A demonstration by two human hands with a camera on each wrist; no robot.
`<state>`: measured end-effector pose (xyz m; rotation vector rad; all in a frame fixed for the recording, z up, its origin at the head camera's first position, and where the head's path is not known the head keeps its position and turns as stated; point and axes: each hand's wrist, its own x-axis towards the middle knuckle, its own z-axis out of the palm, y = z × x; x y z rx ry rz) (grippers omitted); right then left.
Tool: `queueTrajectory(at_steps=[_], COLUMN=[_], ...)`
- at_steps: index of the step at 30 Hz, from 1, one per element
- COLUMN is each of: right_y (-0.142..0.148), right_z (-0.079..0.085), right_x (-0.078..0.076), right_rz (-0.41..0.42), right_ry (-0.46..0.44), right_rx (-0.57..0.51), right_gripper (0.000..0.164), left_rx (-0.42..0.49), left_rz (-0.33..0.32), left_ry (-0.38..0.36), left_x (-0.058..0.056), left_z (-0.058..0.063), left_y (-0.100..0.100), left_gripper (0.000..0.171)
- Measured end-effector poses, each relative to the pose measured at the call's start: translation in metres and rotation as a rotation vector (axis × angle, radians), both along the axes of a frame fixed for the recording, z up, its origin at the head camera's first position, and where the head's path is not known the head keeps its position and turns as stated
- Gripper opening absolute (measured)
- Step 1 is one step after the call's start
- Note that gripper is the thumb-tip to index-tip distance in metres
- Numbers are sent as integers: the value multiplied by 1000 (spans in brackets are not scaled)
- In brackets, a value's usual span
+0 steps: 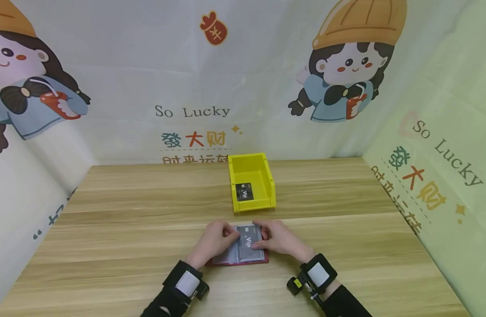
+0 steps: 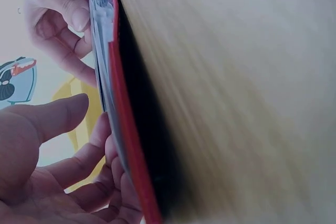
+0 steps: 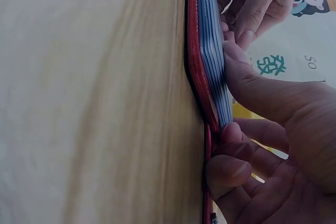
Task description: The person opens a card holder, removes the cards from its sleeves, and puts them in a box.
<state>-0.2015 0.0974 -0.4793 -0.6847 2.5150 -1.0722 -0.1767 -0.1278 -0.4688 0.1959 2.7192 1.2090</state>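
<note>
On the table in front of me lies a red card holder (image 1: 236,264), spread with its clear sleeves (image 1: 228,256) showing. A dark grey card (image 1: 246,252) printed "Vip" shows on its right side. My right hand (image 1: 282,240) grips the holder's right edge, the thumb on the sleeves and card and the fingers bent at the edge. At the upper left my left hand (image 1: 214,241) touches the holder. In the left wrist view its thumb (image 2: 65,116) stands off from the sleeves, while the loosely bent fingers rest along their edge.
Behind the holder stands a yellow bin (image 1: 271,187) with a black "Vip" card (image 1: 244,192) in it. The wooden table (image 1: 147,198) is bordered by a printed cloth (image 1: 127,88) at the back and sides. Both wrists wear black camera straps.
</note>
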Motion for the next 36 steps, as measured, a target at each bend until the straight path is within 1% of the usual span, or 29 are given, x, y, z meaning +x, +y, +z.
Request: queueTrajectory(at_steps=[6, 9, 13, 17, 20, 27, 32, 36], right_y=[0, 0, 0, -1, -2, -3, -4, -3], right_z=[-1, -1, 0, 1, 2, 3, 3, 3], right_x=[-1, -2, -1, 0, 0, 0, -2, -2], right_rz=[-14, -16, -15, -21, -22, -2, 4, 12], right_ry=[5, 6, 11, 7, 9, 27, 24, 18], right_rx=[15, 16, 11, 18, 31, 62, 71, 70], right_gripper=[70, 70, 70, 70, 71, 74, 73, 73], left_rx=[14, 14, 1, -33, -52, -58, -64, -63], left_rz=[5, 6, 6, 7, 12, 28, 24, 21], left_ry=[-32, -29, -37, -65, -75, -41, -68, -92], left_x=[-1, 0, -1, -2, -2, -2, -3, -5], left_z=[1, 2, 5, 7, 5, 0, 1, 3], left_y=[3, 4, 5, 7, 7, 7, 6, 5], left_gripper=[22, 23, 26, 30, 33, 37, 41, 38])
